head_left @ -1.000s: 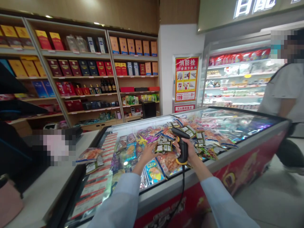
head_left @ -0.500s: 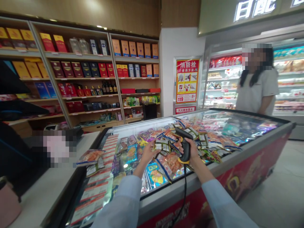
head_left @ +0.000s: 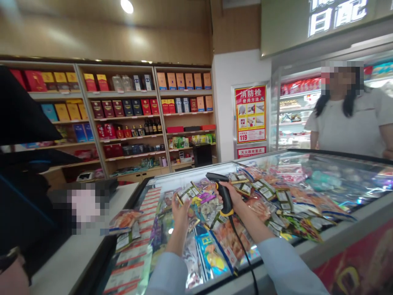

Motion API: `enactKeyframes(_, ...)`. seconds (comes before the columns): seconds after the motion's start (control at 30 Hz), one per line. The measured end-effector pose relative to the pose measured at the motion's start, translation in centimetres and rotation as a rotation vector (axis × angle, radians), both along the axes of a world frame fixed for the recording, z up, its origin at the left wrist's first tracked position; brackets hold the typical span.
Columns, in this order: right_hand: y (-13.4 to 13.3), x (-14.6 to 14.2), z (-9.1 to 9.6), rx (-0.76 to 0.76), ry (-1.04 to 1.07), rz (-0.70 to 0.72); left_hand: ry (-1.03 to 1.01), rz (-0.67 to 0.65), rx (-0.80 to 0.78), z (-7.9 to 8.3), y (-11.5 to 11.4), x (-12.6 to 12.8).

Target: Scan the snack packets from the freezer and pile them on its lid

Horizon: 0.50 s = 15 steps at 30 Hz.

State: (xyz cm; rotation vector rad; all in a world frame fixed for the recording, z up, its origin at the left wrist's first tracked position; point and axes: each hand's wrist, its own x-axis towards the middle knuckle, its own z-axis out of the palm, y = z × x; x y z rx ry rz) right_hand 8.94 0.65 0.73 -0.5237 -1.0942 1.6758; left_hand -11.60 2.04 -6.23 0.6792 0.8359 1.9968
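Note:
My right hand (head_left: pixel 235 197) is closed round the grip of a black and yellow barcode scanner (head_left: pixel 226 196), whose head points left. From its base a black cable (head_left: pixel 242 246) hangs down over the freezer's front edge. My left hand (head_left: pixel 180 211) has its fingers closed on a small food packet (head_left: pixel 189 191), with the labelled side up, just left of the scanner. Below both hands, more packets lie on the glass top of a chest freezer (head_left: pixel 270 256). A blue snack bag (head_left: pixel 212 254) shows near the front edge.
Two packets (head_left: pixel 124 223) rest on the left rim beside a pale counter (head_left: pixel 89 250). A dark monitor (head_left: pixel 21 110) stands at far left. Behind the freezer's right end is a person in a white shirt (head_left: pixel 353 123). Shelves of boxed goods (head_left: pixel 129 108) line the back wall.
My left hand has lifted the packet and moved left with it. The scanner has shifted left and its head now points left. The view has turned upward, and the person appears nearer.

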Motion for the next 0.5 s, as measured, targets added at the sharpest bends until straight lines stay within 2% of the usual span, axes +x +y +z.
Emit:
enactKeyframes(0.07, -0.4, 0.0, -0.1, -0.017, 0.016, 0.015, -0.123, -0.052, -0.014, 0.4, -0.3, 0.4)
enactKeyframes(0.17, -0.7, 0.2, 0.0, -0.023, 0.053, 0.023, -0.202, -0.128, -0.026, 1.1, -0.8, 0.9)
enactKeyframes(0.3, -0.7, 0.3, 0.2, 0.013, 0.031, 0.036, -0.232, -0.209, -0.114, 1.8, -1.4, 1.3)
enactKeyframes(0.5, -1.1, 0.3, 0.1, 0.067, -0.134, 0.071, -0.195, -0.227, -0.062, 1.6, -1.7, 1.0)
